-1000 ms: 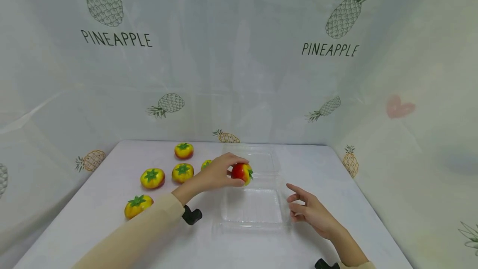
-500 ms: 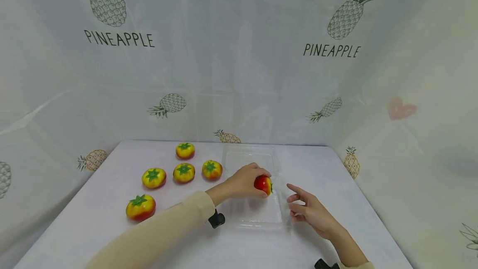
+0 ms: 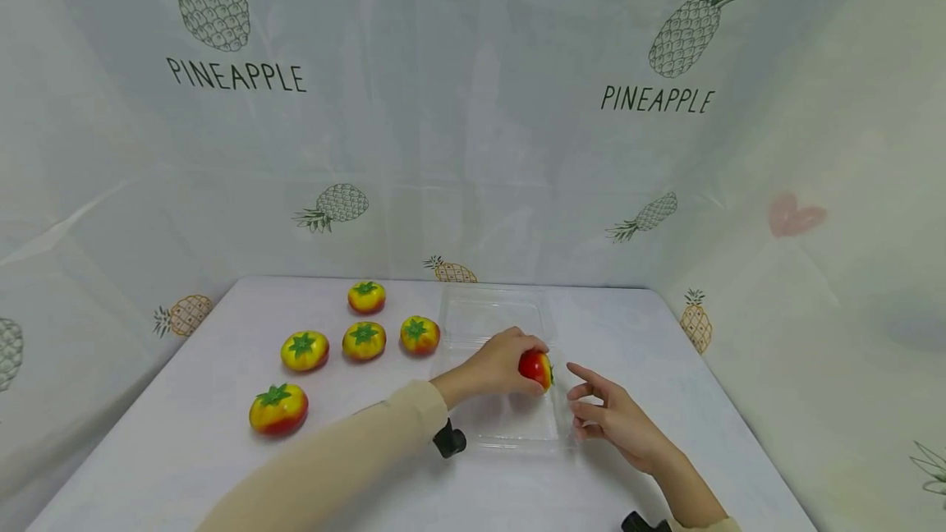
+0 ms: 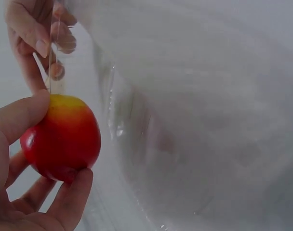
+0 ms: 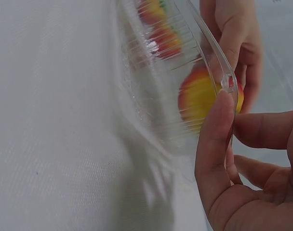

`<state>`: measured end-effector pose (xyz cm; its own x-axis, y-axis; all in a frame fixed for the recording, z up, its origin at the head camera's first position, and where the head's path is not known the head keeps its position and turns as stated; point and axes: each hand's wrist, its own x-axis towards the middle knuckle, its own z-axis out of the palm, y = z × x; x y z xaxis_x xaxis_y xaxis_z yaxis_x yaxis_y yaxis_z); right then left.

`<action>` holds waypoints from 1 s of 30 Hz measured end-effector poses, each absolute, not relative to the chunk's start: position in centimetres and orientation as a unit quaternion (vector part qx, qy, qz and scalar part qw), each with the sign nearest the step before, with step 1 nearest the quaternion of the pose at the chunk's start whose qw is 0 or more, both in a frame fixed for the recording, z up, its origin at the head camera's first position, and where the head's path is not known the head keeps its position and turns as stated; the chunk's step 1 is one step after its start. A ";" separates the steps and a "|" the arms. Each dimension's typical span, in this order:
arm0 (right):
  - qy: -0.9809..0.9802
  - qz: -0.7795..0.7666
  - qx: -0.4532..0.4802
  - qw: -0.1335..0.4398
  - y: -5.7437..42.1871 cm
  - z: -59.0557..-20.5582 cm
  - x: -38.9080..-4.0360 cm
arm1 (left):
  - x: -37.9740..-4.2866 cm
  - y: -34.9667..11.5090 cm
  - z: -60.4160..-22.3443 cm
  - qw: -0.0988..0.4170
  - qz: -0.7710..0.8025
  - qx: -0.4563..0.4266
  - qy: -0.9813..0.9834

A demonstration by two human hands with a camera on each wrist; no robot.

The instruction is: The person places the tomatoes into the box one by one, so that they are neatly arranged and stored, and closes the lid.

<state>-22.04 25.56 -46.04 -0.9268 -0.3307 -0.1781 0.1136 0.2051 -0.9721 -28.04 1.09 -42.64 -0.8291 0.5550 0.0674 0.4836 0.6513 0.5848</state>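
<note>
My left hand point(image 3: 506, 364) grips a red and yellow persimmon point(image 3: 535, 369) between thumb and fingers, low over the near half of a clear plastic box point(image 3: 517, 442). Its green leafy top faces right in the head view. In the left wrist view the persimmon point(image 4: 64, 139) is held from the side, close to the box's transparent wall. At the box's right edge my right hand point(image 3: 617, 417) pinches the rim, with the thumb point(image 5: 216, 130) against the plastic in the right wrist view. Through the ribbed wall there, the held persimmon point(image 5: 197, 98) shows yellow.
Several more persimmons lie on the white table point(image 3: 185, 450) to the left, the nearest persimmon point(image 3: 278, 410) by the left sleeve. Behind the box's near half its lid half point(image 3: 491, 314) lies opened backward. A pineapple-print curtain point(image 3: 458, 105) surrounds the table's back and sides.
My left hand has carried the persimmon rightward and down, from over the box's middle toward its right wall. The right hand has stayed put at the box's edge.
</note>
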 end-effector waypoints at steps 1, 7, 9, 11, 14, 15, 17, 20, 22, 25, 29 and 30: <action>0.755 -0.627 -0.071 0.178 25.6 -46.0 -22.0 | -28.1 1.2 -42.8 0.058 0.304 0.284 0.907; 0.752 -0.631 -0.068 0.177 25.5 -46.0 -22.0 | -27.9 2.0 -43.9 0.043 0.309 0.271 0.911; 0.751 -0.632 -0.070 0.177 25.5 -46.0 -22.0 | -27.7 2.1 -44.3 0.035 0.316 0.268 0.909; 0.751 -0.633 -0.071 0.177 25.5 -46.1 -22.0 | -27.5 2.2 -44.7 0.027 0.322 0.266 0.908; 0.750 -0.633 -0.072 0.176 25.5 -46.2 -22.0 | -27.3 2.3 -45.1 0.021 0.329 0.265 0.906; 0.750 -0.633 -0.072 0.176 25.5 -46.2 -22.0 | -27.2 2.3 -45.2 0.020 0.332 0.265 0.905; 0.750 -0.633 -0.072 0.175 25.5 -46.2 -22.0 | -27.1 2.3 -45.4 0.020 0.337 0.265 0.904; 0.751 -0.633 -0.073 0.174 25.4 -46.1 -22.0 | -27.0 2.3 -45.5 0.022 0.345 0.263 0.901; 0.750 -0.633 -0.073 0.174 25.4 -46.0 -22.0 | -27.0 2.4 -45.5 0.024 0.346 0.262 0.901; 0.750 -0.634 -0.074 0.173 25.4 -46.0 -22.0 | -27.1 2.4 -45.6 0.022 0.345 0.265 0.900; 0.750 -0.634 -0.073 0.173 25.4 -46.0 -21.9 | -27.2 2.5 -45.8 0.018 0.340 0.265 0.902; 0.750 -0.634 -0.073 0.173 25.4 -46.0 -22.0 | -27.2 2.5 -45.8 0.016 0.340 0.265 0.902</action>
